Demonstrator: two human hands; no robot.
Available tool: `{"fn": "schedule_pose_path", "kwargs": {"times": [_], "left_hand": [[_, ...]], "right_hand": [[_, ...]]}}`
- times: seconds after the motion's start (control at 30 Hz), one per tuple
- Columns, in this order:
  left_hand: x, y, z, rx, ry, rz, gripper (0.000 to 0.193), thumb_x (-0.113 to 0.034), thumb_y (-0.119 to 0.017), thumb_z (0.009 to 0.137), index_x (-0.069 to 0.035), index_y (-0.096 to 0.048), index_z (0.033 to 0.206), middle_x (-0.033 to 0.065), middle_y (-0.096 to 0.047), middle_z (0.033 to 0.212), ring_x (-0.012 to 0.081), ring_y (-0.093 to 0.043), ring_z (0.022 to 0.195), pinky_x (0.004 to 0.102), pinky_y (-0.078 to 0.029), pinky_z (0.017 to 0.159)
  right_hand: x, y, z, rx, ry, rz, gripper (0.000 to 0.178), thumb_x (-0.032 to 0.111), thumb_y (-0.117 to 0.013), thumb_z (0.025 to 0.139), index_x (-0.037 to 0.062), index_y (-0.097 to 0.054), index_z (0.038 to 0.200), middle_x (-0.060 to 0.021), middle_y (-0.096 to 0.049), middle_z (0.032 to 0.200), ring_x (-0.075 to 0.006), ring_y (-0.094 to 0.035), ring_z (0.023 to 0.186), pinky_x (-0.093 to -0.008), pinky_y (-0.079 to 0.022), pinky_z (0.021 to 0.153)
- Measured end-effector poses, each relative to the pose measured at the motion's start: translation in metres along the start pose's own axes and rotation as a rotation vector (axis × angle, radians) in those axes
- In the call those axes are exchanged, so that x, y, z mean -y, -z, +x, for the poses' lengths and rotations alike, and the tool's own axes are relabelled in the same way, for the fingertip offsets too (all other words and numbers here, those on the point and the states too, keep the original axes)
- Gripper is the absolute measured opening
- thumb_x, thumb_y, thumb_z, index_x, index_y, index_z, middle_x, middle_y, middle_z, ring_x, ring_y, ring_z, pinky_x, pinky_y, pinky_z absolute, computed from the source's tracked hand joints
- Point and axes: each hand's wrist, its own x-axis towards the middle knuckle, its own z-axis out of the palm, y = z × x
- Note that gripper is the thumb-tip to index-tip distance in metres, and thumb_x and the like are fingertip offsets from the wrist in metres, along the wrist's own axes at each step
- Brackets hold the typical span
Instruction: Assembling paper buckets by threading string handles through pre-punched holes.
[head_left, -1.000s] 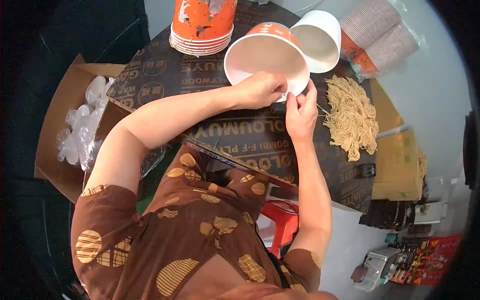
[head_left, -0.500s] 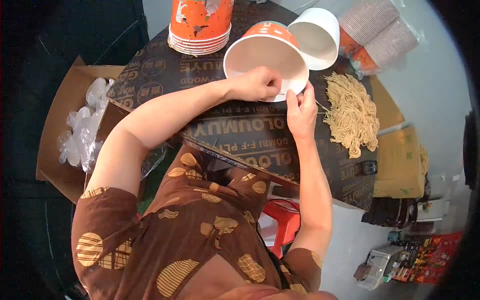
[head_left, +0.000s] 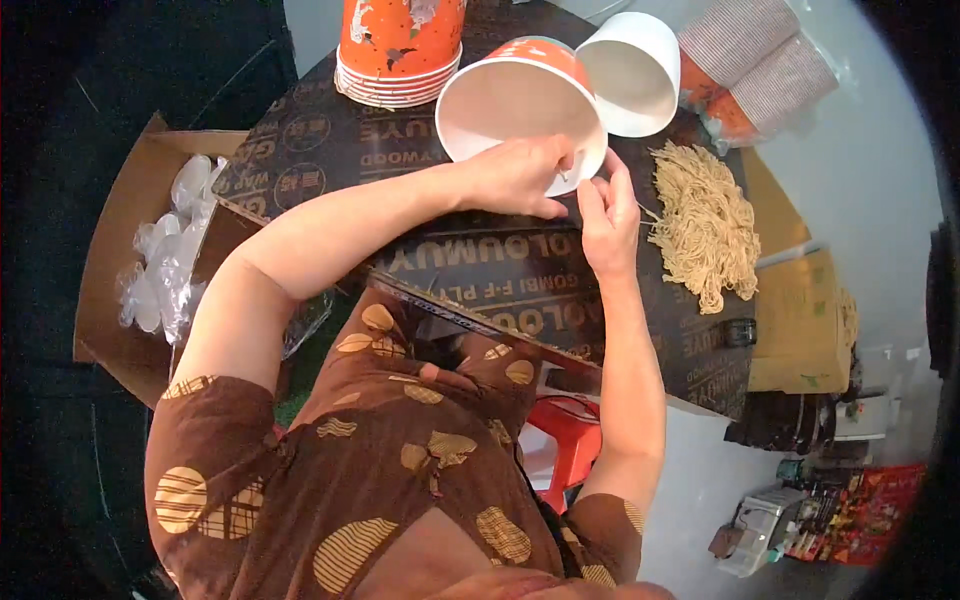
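A large orange-and-white paper bucket (head_left: 490, 105) lies tipped on the table, its white mouth facing me. My left hand (head_left: 520, 175) reaches across the near rim. Its fingers curl just inside the mouth while the thumb sticks out below, outside the wall. At the rim's right side, my right hand (head_left: 610, 215) pinches the edge between thumb and fingers. A thin strand runs from beside this hand toward a heap of tan cord (head_left: 705, 230) on the right. Something small and pale shows by the left fingertips, too small to name.
Nested orange buckets (head_left: 400, 45) stand at the far left, and a white bucket (head_left: 630, 80) lies behind the held one. Two wrapped bucket stacks (head_left: 765, 85) sit far right. Left of the dark table (head_left: 440, 260), a carton (head_left: 125, 240) holds clear plastic pieces.
My left hand has opened from a fist, its thumb dropping below the rim. The bucket has shifted slightly left, and my right hand has moved slightly right and down.
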Motion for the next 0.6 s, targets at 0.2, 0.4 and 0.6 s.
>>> {"fn": "schedule_pose_path", "kwargs": {"times": [0.2, 0.4, 0.6], "left_hand": [[0.000, -0.003, 0.000, -0.134, 0.011, 0.068, 0.034, -0.009, -0.069, 0.071, 0.000, -0.052, 0.098, 0.0143, -0.058, 0.077, 0.0292, -0.062, 0.075, 0.0369, -0.050, 0.065], [0.005, 0.003, 0.001, -0.198, -0.022, -0.024, 0.028, -0.009, -0.067, 0.074, 0.000, -0.054, 0.096, 0.0144, -0.059, 0.075, 0.0271, -0.060, 0.070, 0.0338, -0.049, 0.064], [-0.012, 0.010, -0.005, -0.308, 0.117, 0.578, 0.050, -0.041, -0.063, 0.082, 0.002, -0.062, 0.056, 0.0202, -0.057, 0.053, 0.0379, -0.060, 0.053, 0.0434, -0.050, 0.054]], "right_hand": [[-0.001, 0.005, 0.002, 0.039, -0.017, -0.060, 0.043, 0.004, -0.052, 0.086, -0.0032, -0.043, 0.128, -0.0146, -0.069, 0.086, -0.0190, -0.066, 0.081, -0.0323, -0.050, 0.077], [-0.005, 0.013, 0.005, 0.005, -0.039, -0.245, 0.039, 0.001, -0.051, 0.088, -0.0042, -0.045, 0.126, -0.0139, -0.068, 0.084, -0.0211, -0.066, 0.077, -0.0322, -0.051, 0.075], [-0.008, 0.017, 0.005, -0.055, -0.092, -0.147, 0.036, 0.000, -0.051, 0.087, -0.0049, -0.048, 0.123, -0.0110, -0.067, 0.080, -0.0159, -0.064, 0.073, -0.0301, -0.050, 0.073]]}}
